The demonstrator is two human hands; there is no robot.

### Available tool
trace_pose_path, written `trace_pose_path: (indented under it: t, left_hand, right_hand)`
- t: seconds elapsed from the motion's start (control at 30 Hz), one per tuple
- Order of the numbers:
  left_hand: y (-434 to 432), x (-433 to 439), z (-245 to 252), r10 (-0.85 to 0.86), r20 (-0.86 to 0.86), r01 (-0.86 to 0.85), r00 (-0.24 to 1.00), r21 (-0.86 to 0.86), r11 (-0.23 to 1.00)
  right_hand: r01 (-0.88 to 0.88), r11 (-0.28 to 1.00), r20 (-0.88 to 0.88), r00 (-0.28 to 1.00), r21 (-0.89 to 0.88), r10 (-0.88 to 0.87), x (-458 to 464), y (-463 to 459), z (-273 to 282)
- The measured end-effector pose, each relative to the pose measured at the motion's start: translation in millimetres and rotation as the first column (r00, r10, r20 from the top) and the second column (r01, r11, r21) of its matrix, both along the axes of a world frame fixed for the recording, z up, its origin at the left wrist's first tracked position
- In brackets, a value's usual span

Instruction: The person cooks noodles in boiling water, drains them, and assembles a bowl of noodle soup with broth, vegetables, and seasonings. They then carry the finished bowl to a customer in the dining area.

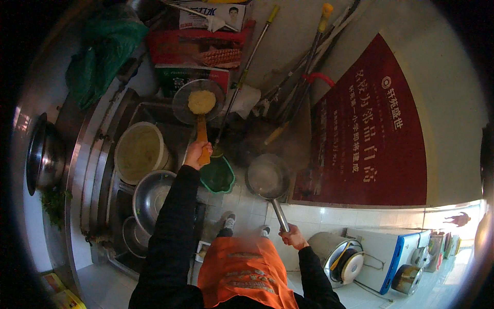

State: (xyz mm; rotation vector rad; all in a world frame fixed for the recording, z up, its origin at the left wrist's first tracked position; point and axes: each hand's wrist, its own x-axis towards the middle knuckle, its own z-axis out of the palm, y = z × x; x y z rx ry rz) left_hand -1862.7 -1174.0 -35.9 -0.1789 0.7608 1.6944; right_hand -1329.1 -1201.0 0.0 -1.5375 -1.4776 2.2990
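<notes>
My left hand [199,153] is closed around the flat yellowish handle [202,133] of what looks like a wide mesh skimmer [180,104]. A rounded pale-yellow mass of food [202,102], perhaps noodles, sits in the middle of it. Lower right, my right hand [295,236] grips the metal handle of a saucepan [266,175]. Cloudy liquid fills the pan's bowl, and steam hazes the air around it. The saucepan is held above the tiled floor, apart from the skimmer.
At left a sink [135,112] holds a white bucket [139,152] of liquid and metal basins [154,197]. A green dustpan [218,175] lies near my feet. Mops and brooms [305,69] lean by a red printed board [370,135]. A distant person [459,219] appears at right.
</notes>
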Motion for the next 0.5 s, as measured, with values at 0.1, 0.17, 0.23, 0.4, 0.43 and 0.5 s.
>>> trace_pose_path:
  t: [0.1, 0.17, 0.23, 0.4, 0.43, 0.5]
  left_hand:
    - [-4, 0, 6, -0.018, -0.118, 0.013, 0.993, -0.040, 0.999]
    - [-7, 1, 12, -0.021, -0.124, 0.017, 0.992, -0.035, 0.999]
    - [-9, 1, 18, -0.006, -0.125, 0.000, 0.992, -0.046, 0.999]
    - [-7, -2, 21, 0.003, -0.158, -0.015, 0.988, -0.073, 0.997]
    - [-7, -3, 21, 0.025, -0.144, -0.038, 0.989, -0.086, 0.996]
    - [-8, -4, 24, 0.030, -0.149, -0.045, 0.988, -0.098, 0.994]
  right_hand:
    - [0.028, 0.998, -0.011, 1.000, -0.049, -0.028, -2, 1, 3]
    - [0.014, 1.000, -0.020, 1.000, -0.016, -0.014, -3, 1, 3]
    - [0.015, 1.000, -0.027, 1.000, -0.019, -0.016, -4, 2, 3]
    - [0.026, 0.999, -0.017, 1.000, -0.024, -0.027, -6, 5, 1]
    - [0.023, 1.000, -0.026, 0.999, -0.014, -0.024, -7, 6, 1]
    - [-0.001, 1.000, 0.000, 1.000, 0.014, 0.001, -10, 9, 0]
